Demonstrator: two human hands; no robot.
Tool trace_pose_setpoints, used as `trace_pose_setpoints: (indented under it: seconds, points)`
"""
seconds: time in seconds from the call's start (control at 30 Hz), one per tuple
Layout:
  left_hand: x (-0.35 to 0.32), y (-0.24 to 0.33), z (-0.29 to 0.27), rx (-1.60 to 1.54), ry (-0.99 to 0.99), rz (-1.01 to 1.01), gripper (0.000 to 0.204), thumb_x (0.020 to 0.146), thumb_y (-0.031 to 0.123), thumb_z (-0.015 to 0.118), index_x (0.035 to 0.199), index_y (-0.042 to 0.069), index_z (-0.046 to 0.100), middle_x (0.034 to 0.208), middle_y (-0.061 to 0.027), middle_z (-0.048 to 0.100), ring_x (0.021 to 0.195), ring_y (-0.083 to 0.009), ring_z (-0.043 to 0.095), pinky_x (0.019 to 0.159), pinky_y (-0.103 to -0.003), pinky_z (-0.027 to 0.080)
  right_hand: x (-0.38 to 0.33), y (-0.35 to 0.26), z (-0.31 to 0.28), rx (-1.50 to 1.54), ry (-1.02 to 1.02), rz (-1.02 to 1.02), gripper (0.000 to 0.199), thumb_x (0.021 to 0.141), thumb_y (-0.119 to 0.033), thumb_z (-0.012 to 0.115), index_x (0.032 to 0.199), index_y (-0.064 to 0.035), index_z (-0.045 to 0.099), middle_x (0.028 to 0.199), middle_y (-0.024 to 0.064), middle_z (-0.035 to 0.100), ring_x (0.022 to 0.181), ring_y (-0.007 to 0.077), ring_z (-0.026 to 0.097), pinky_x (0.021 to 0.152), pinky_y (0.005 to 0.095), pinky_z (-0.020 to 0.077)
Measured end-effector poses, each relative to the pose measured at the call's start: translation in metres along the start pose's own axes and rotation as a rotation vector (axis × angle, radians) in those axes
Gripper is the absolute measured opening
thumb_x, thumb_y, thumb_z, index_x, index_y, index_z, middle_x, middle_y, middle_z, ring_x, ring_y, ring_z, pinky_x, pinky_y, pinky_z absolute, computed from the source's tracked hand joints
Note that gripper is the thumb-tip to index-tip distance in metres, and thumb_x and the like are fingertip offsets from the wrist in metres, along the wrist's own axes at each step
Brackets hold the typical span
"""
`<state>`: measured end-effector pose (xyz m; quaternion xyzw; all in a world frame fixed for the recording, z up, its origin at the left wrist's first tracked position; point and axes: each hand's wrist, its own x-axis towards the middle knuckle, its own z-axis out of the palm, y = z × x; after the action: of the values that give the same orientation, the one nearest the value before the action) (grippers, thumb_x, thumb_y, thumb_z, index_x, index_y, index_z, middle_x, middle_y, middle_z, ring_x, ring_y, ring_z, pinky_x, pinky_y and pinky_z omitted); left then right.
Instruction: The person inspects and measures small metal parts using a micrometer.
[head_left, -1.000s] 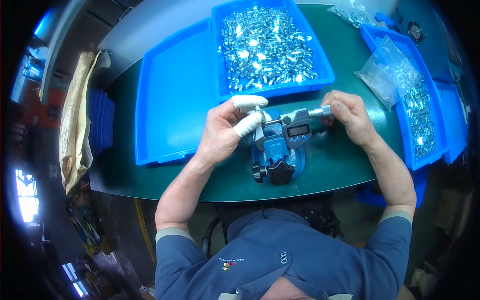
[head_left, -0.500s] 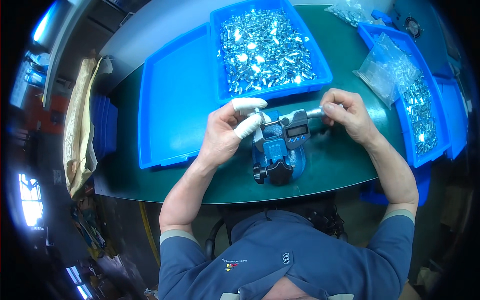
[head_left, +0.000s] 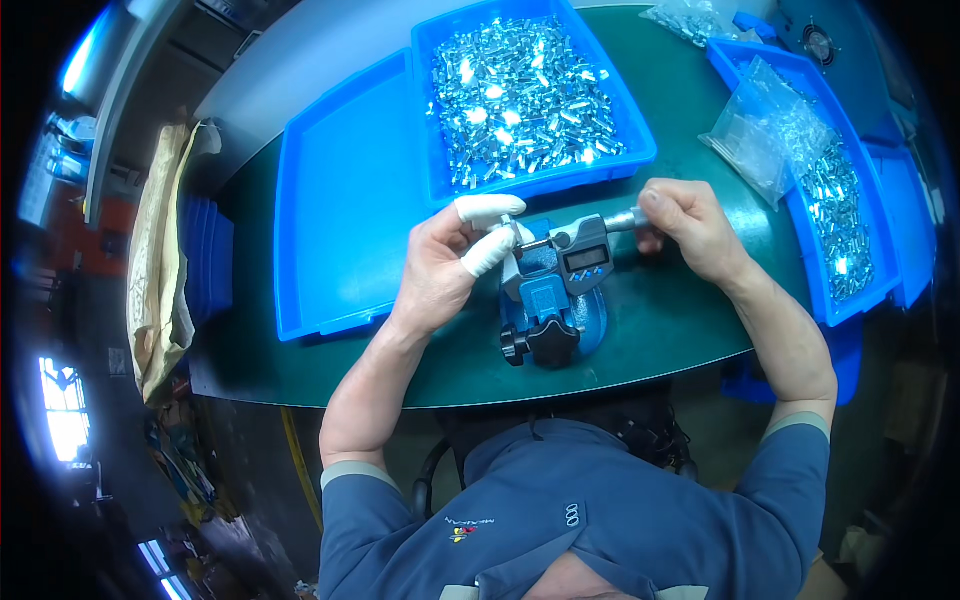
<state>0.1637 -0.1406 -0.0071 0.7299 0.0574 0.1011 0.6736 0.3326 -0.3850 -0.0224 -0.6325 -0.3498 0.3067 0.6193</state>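
Observation:
A digital micrometer (head_left: pixel 580 255) is clamped in a blue stand (head_left: pixel 545 320) on the green table (head_left: pixel 660 320). My left hand (head_left: pixel 450 265), with white cots on thumb and forefinger, pinches a small metal part (head_left: pixel 508 222) at the micrometer's jaws. My right hand (head_left: pixel 690 225) grips the micrometer's thimble at its right end. Just behind both hands lies a blue tray (head_left: pixel 640 150) full of small shiny metal parts (head_left: pixel 520 100).
An empty blue tray (head_left: pixel 340 210) lies left of the full one. At the right, another blue tray (head_left: pixel 815 290) holds metal parts and clear plastic bags (head_left: pixel 765 135). Stacked blue trays (head_left: pixel 205 265) and a tan bag (head_left: pixel 155 260) sit at the table's left end.
Both hands stay on the micrometer; only the camera view has shifted slightly.

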Motion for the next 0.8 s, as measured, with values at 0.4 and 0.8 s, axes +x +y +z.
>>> trace_pose_setpoints:
  seconds: [0.4,0.8]
  points:
    - [0.000,-0.001,-0.001,0.006,0.003,0.016,0.029,0.093,0.010,0.067,0.120,0.001,0.063,0.097,-0.0098,0.072,0.088,-0.0142,0.068,0.072,-0.027,0.055,-0.001,-0.008,0.004,-0.076,0.046,0.012,0.029,0.095,-0.031,0.059,0.088,-0.0034,0.061,0.078,0.0028,0.061,0.071,0.0083,0.056,0.064,0.0229,0.0439]
    - [-0.001,-0.001,0.001,0.010,0.022,0.036,0.028,0.093,0.010,0.067,0.120,0.002,0.063,0.097,-0.0104,0.072,0.085,-0.0137,0.069,0.065,-0.026,0.056,0.000,-0.006,0.002,-0.102,0.005,-0.007,0.032,0.096,-0.034,0.056,0.088,-0.0039,0.062,0.077,0.0024,0.061,0.070,0.0072,0.056,0.063,0.0233,0.0446]
